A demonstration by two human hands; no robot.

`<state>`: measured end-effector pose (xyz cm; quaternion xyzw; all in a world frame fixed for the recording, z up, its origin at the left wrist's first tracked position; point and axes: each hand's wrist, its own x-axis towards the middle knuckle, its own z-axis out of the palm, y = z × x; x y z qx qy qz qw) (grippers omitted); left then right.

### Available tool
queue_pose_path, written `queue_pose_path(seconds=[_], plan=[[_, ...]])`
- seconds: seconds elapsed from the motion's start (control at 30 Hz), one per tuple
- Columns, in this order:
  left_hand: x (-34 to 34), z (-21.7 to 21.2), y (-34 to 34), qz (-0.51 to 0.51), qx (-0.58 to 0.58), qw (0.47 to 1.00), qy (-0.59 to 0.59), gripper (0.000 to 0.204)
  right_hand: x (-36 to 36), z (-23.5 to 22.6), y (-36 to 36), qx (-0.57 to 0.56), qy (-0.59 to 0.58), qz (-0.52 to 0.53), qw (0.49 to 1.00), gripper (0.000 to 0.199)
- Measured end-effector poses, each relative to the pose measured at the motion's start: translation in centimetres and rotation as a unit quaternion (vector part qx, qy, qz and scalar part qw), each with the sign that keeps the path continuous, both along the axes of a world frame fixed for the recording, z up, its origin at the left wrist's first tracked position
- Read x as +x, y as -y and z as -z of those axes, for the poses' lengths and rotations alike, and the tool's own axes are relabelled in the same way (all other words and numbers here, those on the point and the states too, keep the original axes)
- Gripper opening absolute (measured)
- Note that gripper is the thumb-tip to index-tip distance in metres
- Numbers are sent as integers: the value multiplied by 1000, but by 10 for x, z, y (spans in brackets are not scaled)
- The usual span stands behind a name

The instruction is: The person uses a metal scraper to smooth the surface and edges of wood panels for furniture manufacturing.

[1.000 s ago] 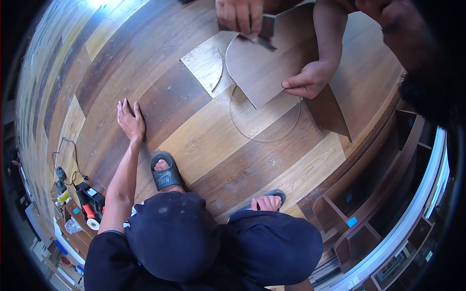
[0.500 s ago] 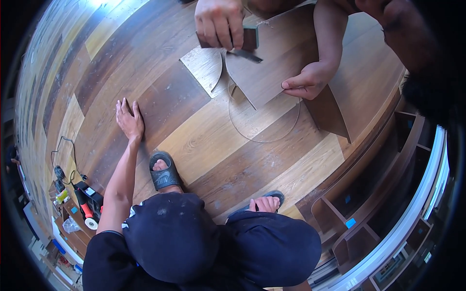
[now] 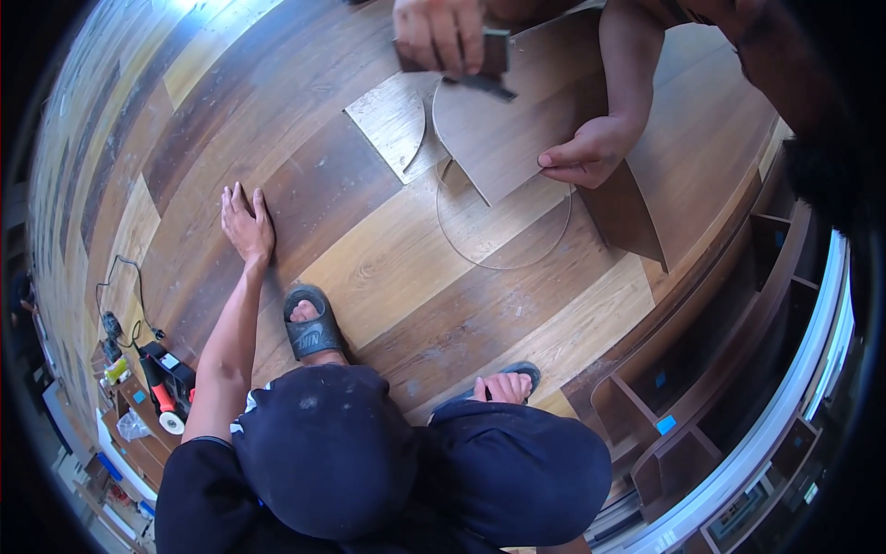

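My right hand [image 3: 441, 35] is shut on a dark block-shaped tool [image 3: 487, 63] at the top of the view, on the curved edge of a brown board [image 3: 503, 138]. My left hand [image 3: 583, 155] presses flat on the board's lower right edge. The board lies on a wooden floor [image 3: 388, 268], over a thin circle line [image 3: 503, 263] on the planks. A pale quarter-round offcut [image 3: 392, 115] lies just left of the board.
A person in a black cap [image 3: 323, 452] squats below, one hand [image 3: 245, 222] flat on the floor, feet in sandals [image 3: 314, 323]. A dark upright panel [image 3: 628, 217] stands right of the board. Shelf units [image 3: 674, 434] are lower right; tools and a cable [image 3: 148, 369] lie lower left.
My right hand moved the tool a little left along the board's curved edge, then slightly back. My left hand stays pressed on the board. The squatting person has not moved.
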<state>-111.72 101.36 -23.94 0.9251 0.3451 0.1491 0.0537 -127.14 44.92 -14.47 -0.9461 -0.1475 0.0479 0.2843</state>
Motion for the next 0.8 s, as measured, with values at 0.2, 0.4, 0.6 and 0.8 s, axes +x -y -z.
queue_pose_path(seconds=[0.2,0.4,0.6,0.8], plan=[[7,-1,9,0,-6,1000,15,63,3,-4,5,-7,7,-2,1000,13],[6,-1,7,-6,-5,1000,10,64,4,-3,3,0,2,0,1000,13],[4,-1,7,-5,-4,1000,11,64,2,-4,1,3,4,0,1000,14],[4,-1,5,-5,1,1000,8,63,3,-4,0,8,6,0,1000,16]])
